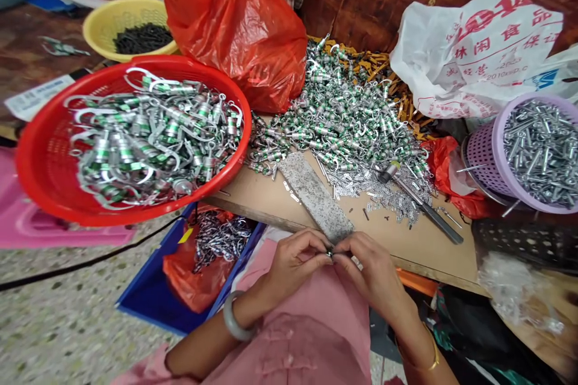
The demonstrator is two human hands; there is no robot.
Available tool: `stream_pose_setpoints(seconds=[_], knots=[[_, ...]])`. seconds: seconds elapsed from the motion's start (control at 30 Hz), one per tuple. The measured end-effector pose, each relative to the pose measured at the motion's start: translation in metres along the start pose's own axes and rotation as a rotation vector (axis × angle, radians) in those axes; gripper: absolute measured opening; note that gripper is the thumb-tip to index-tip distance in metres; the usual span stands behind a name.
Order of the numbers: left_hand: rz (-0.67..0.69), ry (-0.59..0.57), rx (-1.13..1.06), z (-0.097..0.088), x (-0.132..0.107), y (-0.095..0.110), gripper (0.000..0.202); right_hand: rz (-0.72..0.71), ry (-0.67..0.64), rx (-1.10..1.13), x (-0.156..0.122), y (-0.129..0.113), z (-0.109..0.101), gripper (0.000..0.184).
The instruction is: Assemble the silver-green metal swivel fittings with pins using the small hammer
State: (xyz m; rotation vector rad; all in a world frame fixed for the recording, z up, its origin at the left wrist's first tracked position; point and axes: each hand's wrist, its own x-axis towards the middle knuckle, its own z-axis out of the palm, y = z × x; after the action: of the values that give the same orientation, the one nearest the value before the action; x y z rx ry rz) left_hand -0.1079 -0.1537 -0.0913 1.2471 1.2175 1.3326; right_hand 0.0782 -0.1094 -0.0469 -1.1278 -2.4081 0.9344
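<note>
Left hand (pixel 293 267) and right hand (pixel 372 271) meet, fingers clamped together on a tiny silver metal fitting (pixel 330 251), braced close to the body for control! Just past the fingertips, a speckled grey stone slab (pixel 313 195) lies on a pale wooden board (pixel 428 252).

Small metal part (pixel 330 251) mostly hidden by fingertips (pixel 344 257); shape unclear.

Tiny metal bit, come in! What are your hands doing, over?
Left hand and right hand pinching small metal part. Grey slab just beyond hands, not in the way.
</note>
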Motion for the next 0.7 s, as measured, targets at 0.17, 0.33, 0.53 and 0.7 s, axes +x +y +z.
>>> stream_pose_setpoints(seconds=[0.17, 0.33, 0.53, 0.7], knots=[[0.082, 0.011, -0.02, 0.002, -0.002, -0.005, 0.005, -0.049, 0.005, 0.056, -0.002, 0.004, -0.002, 0.01], [0.041, 0.102, 0.065, 0.001, 0.001, -0.003, 0.007, 0.018, 0.063, 0.1, -0.01, 0.004, 0.004, 0.011], [0.223, -0.213, 0.235, -0.012, 0.013, 0.011, 0.014, -0.007, 0.103, 0.145, -0.012, 0.008, 0.004, 0.012], [-0.234, -0.259, -0.109, -0.001, 0.008, 0.006, 0.007, 0.216, 0.024, 0.254, -0.021, 0.006, 0.001, 0.016]])
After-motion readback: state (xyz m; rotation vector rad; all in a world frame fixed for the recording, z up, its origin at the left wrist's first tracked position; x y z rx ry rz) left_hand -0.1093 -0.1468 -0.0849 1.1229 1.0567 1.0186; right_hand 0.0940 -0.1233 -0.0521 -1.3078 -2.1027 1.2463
